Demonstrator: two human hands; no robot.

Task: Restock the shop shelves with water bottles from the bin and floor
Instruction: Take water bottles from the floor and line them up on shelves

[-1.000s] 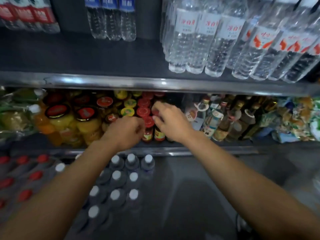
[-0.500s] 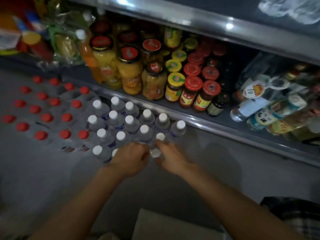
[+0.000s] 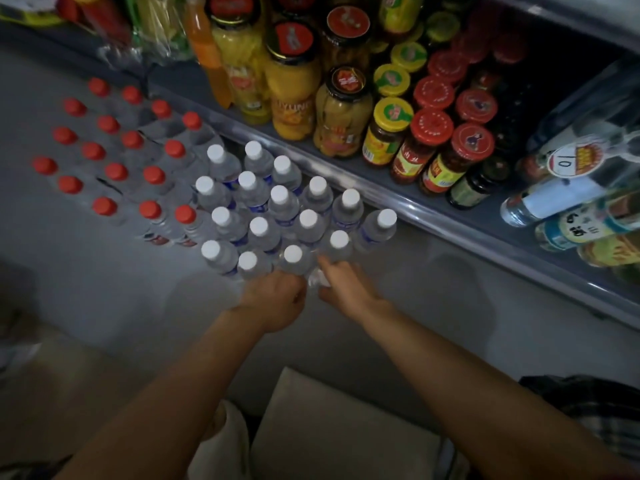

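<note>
The head camera looked down at a grey floor (image 3: 104,299) in dim light. Standing upright on it was a tight cluster of clear plastic water bottles with round white caps (image 3: 273,209), packed shoulder to shoulder, some showing blue label bands. Just to their left stood a second group of clear bottles with red caps (image 3: 114,150), blurred, apparently under glossy film.

Two bare forearms reached in from the near edge. The left hand (image 3: 277,299) was at the near edge of the white-capped cluster, its fingers curled downward beside the nearest bottles; what it gripped, if anything, could not be told. The right hand (image 3: 343,285) lay just beside it, fingers bent around something clear and crinkled at the cluster's near side, with one finger extended towards a white-capped bottle (image 3: 337,245); whether that was a bottle or loose wrap could not be told.

Beyond the bottles ran a low shelf (image 3: 433,216) with a rounded metal lip. It held tall glass jars of yellow fruit (image 3: 294,95) with dark lids, and squat sauce jars with ribbed red and yellow lids (image 3: 433,133). At the far right lay several bottles on their sides (image 3: 554,202).
</note>
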